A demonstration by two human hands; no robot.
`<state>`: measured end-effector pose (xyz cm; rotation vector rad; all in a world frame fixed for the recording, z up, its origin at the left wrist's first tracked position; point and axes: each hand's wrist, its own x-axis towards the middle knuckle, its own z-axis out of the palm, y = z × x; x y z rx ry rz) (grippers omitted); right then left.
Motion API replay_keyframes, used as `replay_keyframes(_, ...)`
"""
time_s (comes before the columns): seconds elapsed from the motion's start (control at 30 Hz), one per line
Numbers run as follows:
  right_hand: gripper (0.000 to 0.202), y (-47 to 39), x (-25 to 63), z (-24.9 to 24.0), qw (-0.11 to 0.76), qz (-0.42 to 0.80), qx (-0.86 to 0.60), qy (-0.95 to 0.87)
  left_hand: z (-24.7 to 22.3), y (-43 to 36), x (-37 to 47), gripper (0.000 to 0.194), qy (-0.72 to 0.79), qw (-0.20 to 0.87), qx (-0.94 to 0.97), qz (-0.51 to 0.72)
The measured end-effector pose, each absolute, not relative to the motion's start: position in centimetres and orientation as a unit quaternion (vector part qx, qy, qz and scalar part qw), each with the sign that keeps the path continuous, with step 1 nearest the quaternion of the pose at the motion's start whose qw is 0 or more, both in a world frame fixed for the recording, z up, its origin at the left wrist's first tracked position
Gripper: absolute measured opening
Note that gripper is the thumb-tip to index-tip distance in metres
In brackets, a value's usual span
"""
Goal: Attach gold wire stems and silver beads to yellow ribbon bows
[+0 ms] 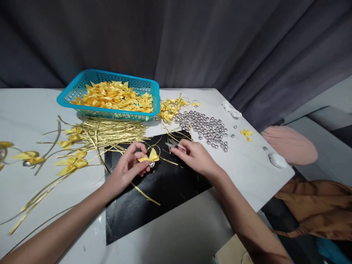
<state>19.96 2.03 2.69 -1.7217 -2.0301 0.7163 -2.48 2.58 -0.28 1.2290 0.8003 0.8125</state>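
Observation:
My left hand [132, 163] pinches a yellow ribbon bow [153, 156] with a small silver bell [151, 164] at its base and a thin gold loop above. My right hand [194, 152] is closed on small scissors [171, 143], their blades blurred and pointing left towards the bow; a gap separates them from it. Both hands are over a black mat [154, 190]. Gold cords [145, 194] and short cut bits lie on the mat beneath the hands.
Behind the mat, a blue basket [110, 109] holds many yellow bows. Bundled gold cords [110, 132] lie in front of it. Finished-looking bows [169, 110] and silver bells [209, 128] spread to the right. A white mouse [277, 160] sits by the table's right edge.

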Motion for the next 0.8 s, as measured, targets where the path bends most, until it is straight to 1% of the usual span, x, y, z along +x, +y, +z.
replay_keyframes(0.07,0.031,2.0,19.5,2.5,0.138,0.236,-0.591,-0.759,-0.2,2.5,-2.4,0.025,0.357,0.672,0.542,0.357)
replay_keyframes(0.1,0.024,1.9,19.1,2.4,0.132,0.230,-0.582,-0.769,0.0,2.5,-2.3,0.026,0.361,0.671,0.539,0.359)
replay_keyframes(0.13,0.018,1.7,18.6,2.3,0.146,0.222,-0.580,-0.770,0.1,2.5,-2.1,0.029,0.366,0.670,0.534,0.364)
replay_keyframes(0.2,0.013,1.2,17.6,2.1,0.213,0.238,-0.587,-0.743,0.4,2.5,-1.8,0.039,0.379,0.667,0.523,0.371)
replay_keyframes(0.27,0.015,0.8,16.7,1.9,0.287,0.320,-0.588,-0.685,0.6,2.4,-1.5,0.047,0.391,0.667,0.520,0.363)
replay_keyframes(0.3,0.016,0.6,16.4,1.7,0.312,0.373,-0.582,-0.652,0.6,2.4,-1.5,0.048,0.396,0.670,0.519,0.354)
replay_keyframes(0.37,0.016,0.4,16.0,1.4,0.329,0.456,-0.563,-0.606,0.6,2.4,-1.4,0.044,0.402,0.678,0.514,0.340)
replay_keyframes(0.4,0.015,0.4,15.9,1.3,0.330,0.476,-0.556,-0.596,0.6,2.4,-1.5,0.042,0.402,0.681,0.510,0.337)
replay_keyframes(0.6,0.019,0.5,16.2,1.3,0.337,0.565,-0.521,-0.545,0.7,2.6,-1.4,0.036,0.393,0.686,0.508,0.343)
replay_keyframes(0.73,0.025,0.6,16.4,1.6,0.342,0.577,-0.518,-0.530,0.7,2.5,-1.4,0.035,0.383,0.680,0.518,0.351)
replay_keyframes(0.8,0.025,0.6,16.3,1.7,0.331,0.590,-0.516,-0.525,0.7,2.5,-1.4,0.035,0.386,0.675,0.517,0.358)
